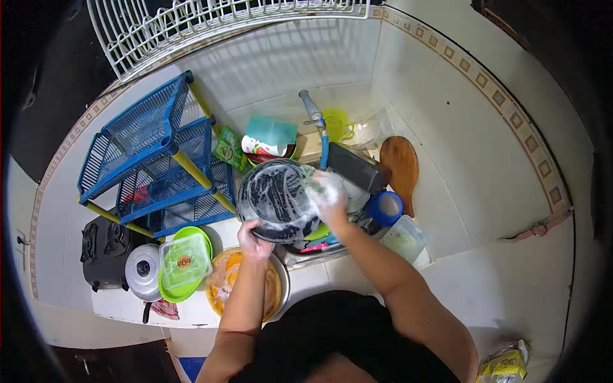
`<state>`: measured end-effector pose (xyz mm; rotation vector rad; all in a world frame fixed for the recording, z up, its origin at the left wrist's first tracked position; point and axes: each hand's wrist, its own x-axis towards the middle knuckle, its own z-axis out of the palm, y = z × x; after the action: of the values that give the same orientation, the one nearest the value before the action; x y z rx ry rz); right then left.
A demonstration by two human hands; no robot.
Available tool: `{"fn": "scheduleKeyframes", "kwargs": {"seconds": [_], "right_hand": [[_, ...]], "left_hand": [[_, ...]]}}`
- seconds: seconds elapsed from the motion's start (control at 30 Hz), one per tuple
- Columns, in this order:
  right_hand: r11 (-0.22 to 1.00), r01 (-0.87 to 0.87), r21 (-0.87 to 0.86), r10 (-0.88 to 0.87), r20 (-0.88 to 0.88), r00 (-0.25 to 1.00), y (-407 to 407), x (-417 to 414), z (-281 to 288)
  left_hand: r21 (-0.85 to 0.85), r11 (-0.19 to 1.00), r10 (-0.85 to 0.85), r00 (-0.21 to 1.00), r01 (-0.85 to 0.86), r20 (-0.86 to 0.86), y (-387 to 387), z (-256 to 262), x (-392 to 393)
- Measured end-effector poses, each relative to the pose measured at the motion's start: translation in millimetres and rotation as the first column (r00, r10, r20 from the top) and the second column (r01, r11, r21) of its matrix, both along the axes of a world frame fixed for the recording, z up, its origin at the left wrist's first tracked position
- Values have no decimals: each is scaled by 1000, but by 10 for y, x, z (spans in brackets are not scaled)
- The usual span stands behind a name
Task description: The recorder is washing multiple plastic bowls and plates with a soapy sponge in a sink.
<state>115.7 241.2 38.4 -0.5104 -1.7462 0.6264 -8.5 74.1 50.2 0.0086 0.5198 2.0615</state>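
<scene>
A round black pan or basin (pixel 278 196), streaked with white soap foam, is tilted above the sink (pixel 306 258). My left hand (pixel 255 242) grips its lower left rim. Covered in suds, my right hand (pixel 328 194) presses a greenish scrubbing pad (pixel 309 174) against its right side. Beneath and to the right, the sink holds piled dishes, among them a blue cup (pixel 384 208) and a dark rectangular container (pixel 357 167). Below my left wrist stands an orange basin (pixel 222 268) with foamy water.
A blue rack (pixel 143 167) with yellow posts stands left, near a lidded pot (pixel 143 270) and green plate (pixel 177 289). Behind the sink rise a faucet (pixel 312 107) and yellow mug (pixel 336 124). A wooden board (pixel 400 167) leans right. A white dish rack (pixel 230 24) hangs above.
</scene>
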Motion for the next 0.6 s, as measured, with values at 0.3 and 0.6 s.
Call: {"fn": "scheduleKeyframes", "kwargs": {"seconds": [0.3, 0.6], "right_hand": [[898, -348, 268, 255, 326, 910, -707, 121, 299], [998, 25, 52, -35, 224, 974, 237, -159, 516]], "left_hand": [[-46, 995, -83, 988, 89, 129, 64, -332, -13], [-93, 961, -269, 960, 262, -78, -33, -23, 181]]}}
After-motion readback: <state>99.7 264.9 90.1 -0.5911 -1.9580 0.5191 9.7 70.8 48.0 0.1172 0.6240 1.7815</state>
